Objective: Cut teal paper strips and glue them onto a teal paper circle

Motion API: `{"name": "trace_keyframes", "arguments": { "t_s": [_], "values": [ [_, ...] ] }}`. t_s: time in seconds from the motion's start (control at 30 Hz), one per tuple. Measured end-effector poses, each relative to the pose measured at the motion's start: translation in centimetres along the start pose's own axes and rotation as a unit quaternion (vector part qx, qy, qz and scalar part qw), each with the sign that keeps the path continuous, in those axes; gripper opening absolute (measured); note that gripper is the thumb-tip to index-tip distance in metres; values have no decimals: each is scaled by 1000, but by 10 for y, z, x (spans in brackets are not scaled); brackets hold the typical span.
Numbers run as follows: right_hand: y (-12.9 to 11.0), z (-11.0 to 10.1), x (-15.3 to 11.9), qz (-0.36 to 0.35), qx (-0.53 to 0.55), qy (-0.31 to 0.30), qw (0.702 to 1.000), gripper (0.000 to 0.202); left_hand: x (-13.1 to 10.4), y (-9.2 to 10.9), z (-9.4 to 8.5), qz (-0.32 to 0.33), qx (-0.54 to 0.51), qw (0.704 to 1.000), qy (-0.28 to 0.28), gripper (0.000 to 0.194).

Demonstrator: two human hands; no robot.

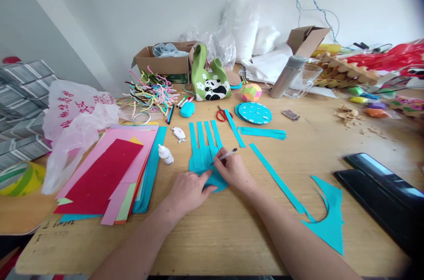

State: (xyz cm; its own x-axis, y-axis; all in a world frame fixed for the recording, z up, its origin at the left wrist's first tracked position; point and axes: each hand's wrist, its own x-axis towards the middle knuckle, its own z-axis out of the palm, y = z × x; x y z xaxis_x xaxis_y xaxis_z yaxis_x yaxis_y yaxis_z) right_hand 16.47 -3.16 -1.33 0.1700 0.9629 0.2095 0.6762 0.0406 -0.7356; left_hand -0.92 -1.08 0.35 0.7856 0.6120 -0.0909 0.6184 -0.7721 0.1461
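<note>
A rounded piece of blue paper (198, 163) lies on the table in front of me, with several blue strips (199, 132) reaching up from it side by side. My left hand (190, 188) rests on its lower left, fingers spread flat over the paper. In my right hand (236, 172) is a pen (228, 153), its tip at the paper and its dark end pointing up to the right. To the left stands a white glue bottle (166, 155), tilted on its side. Loose blue strips (276, 178) lie to the right, near a cut blue paper scrap (331, 222).
Coloured paper sheets (102, 178) are stacked at left. Beyond my hands lie red-handled scissors (221, 115), blue paper discs (255, 113), a green panda bag (211, 79) and pipe cleaners (152, 94). A steel bottle (288, 77) stands behind; a black phone (371, 209) lies at right.
</note>
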Motion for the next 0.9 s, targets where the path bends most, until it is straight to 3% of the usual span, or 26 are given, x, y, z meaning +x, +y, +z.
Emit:
{"name": "trace_keyframes", "arguments": {
  "t_s": [0.4, 0.57, 0.67, 0.8, 0.9],
  "values": [
    [-2, -1, -1, 5, 34, 8, 999, 15, 0, -1, 2, -3, -5, 1000, 2, 46],
    [-3, -7, -3, 13, 157, 121, 980, 20, -1, -3, 3, 1, -19, 1000, 2, 48],
    [-4, -14, -1, 13, 173, 171, 970, 23, 0, -5, 5, 3, -30, 1000, 3, 48],
    [1, -27, 5, -32, 99, 135, 985, 25, 0, -10, 8, 5, -53, 998, 22, 47],
    [10, -33, 9, -99, 8, 71, 993, 24, 0, -15, 7, 0, -98, 991, 95, 38]
  ]
}}
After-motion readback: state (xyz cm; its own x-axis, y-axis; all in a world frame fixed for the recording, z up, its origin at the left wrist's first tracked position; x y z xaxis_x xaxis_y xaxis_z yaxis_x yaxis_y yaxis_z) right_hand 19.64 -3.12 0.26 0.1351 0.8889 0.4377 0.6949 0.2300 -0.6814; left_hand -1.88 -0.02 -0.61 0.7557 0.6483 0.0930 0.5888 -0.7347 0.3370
